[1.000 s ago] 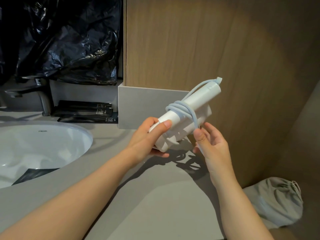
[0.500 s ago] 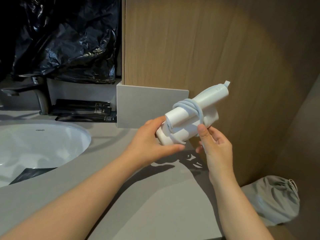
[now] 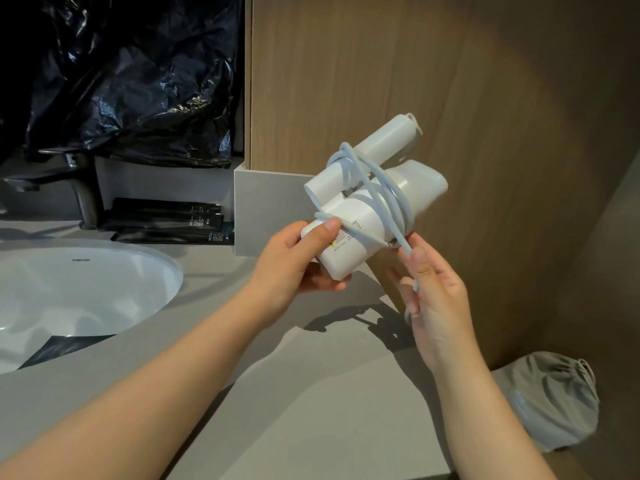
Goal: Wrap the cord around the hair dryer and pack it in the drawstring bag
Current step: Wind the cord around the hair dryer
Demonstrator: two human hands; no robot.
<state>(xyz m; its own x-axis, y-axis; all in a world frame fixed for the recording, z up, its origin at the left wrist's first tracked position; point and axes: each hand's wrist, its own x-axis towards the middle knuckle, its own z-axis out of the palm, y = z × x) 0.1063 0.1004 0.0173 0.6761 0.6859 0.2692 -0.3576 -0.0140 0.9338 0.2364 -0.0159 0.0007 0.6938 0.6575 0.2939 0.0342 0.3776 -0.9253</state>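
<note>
Mostly wound: several loops of cord (image 3: 401,237) round hair dryer (image 3: 349,247) gripped in left hand (image 3: 294,268), loose tail pinched by right hand (image 3: 436,299), packing into drawstring bag (image 3: 554,403) yet to do

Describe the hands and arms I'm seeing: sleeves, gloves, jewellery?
Left hand and right hand are bare: no gloves, rings or watch visible. Left forearm and right forearm show no sleeves up to the frame edge. Fingernails are short and unpainted.

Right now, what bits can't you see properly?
All from the head view:
- End of the cord: hidden in the right hand.
- Label print on the hair dryer: too small to read.
- Inside of the drawstring bag: fabric hides it.
- The sink: cut off by the left edge.
</note>
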